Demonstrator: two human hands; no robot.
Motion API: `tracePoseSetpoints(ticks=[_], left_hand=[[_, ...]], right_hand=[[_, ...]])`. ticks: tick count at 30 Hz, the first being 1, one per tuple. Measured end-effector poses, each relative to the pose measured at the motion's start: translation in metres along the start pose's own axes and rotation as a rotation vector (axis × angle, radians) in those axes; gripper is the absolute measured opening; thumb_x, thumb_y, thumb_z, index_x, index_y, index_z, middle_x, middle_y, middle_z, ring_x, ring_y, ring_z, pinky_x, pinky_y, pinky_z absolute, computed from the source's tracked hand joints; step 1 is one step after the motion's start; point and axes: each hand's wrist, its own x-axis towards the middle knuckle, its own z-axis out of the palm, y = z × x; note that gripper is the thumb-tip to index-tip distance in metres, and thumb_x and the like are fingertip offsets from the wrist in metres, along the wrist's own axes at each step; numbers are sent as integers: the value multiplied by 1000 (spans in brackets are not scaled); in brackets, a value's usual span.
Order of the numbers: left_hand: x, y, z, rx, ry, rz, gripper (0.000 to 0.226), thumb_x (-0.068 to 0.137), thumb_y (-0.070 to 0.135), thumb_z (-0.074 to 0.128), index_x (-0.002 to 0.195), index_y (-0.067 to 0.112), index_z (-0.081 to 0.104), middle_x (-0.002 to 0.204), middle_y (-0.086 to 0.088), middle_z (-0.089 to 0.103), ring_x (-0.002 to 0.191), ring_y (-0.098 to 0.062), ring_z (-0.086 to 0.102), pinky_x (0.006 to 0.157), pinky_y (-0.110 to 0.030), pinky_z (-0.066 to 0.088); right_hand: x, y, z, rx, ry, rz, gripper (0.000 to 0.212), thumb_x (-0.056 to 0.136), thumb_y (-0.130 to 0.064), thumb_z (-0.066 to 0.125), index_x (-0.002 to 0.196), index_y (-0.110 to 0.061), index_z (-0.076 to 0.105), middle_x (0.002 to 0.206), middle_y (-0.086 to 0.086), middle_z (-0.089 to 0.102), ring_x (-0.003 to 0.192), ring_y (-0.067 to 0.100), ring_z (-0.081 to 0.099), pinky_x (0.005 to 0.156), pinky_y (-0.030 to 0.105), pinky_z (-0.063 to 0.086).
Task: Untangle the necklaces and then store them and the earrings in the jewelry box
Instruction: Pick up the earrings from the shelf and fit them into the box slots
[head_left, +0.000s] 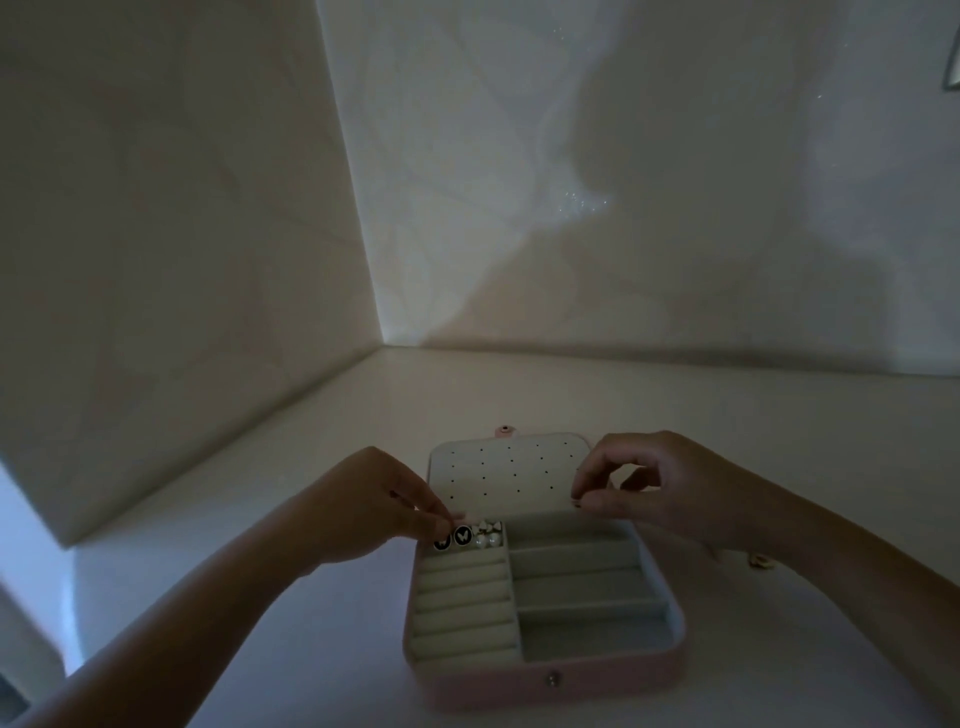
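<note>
A pink jewelry box (550, 680) lies open on the white table, its dotted lid panel (509, 475) tilted up at the back. Two black round butterfly earrings (461, 535) and pearl earrings (488, 535) sit in the top ring-roll row at the box's back left. My left hand (374, 509) pinches the leftmost black earring with its fingertips. At the right lower corner of the lid panel, my right hand (660, 488) holds the panel's edge with curled fingers. A small gold piece (759, 561) lies on the table under my right forearm. No necklaces are visible.
The table sits in a corner, with a wall (156, 260) close on the left and another behind. The box's right compartments (587, 587) hold nothing. The light is dim.
</note>
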Motion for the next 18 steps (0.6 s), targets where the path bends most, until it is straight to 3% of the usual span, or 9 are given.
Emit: tracePoseSetpoints(ticks=[5,12,18], left_hand=[[4,-5,3,79,35,11,9,77,27,77,70,32,73,69,15,67,65,0,59,55,-7,40],[8,-13,8,-29,55,-30,20,78,24,77,78,15,59,86,3,67,61,-5,65,59,-16,52],[8,-20,20,-71,121,-40,20,83,23,72,71,15,58,69,3,65,63,-6,59,64,-22,51]], right_hand=[[0,2,0,5,-7,5,7,84,-27,72,86,-34,72,94,-12,69,94,6,64,86,36,53],[1,5,-1,-5,-14,-19,6,83,-30,73,86,-35,71,93,-12,68,93,7,64,85,35,54],[2,8,-1,-11,-22,-29,5,82,-31,72,87,-33,72,94,-12,68,94,7,64,85,33,53]])
